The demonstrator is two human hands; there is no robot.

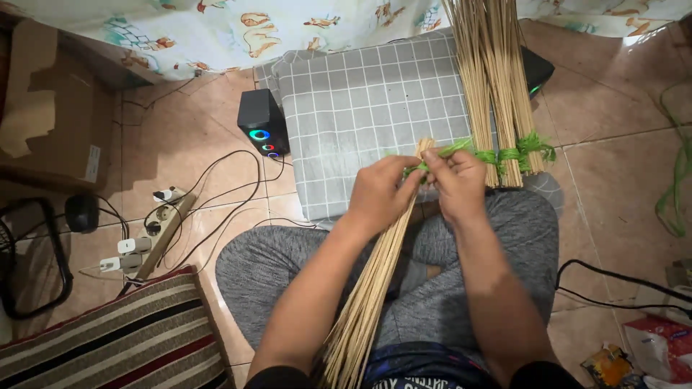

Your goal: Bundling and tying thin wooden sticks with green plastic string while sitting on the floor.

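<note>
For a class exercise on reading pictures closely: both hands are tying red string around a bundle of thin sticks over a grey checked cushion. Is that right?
Not quite. The string is green, not red, as the head view shows. The rest stands: the left hand and right hand work it around the bundle of thin sticks over the grey checked cushion.

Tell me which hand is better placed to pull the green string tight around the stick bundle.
Probably the right hand: it pinches the green string where it leaves the stick bundle. The left hand is wrapped around the bundle, steadying it.
</note>
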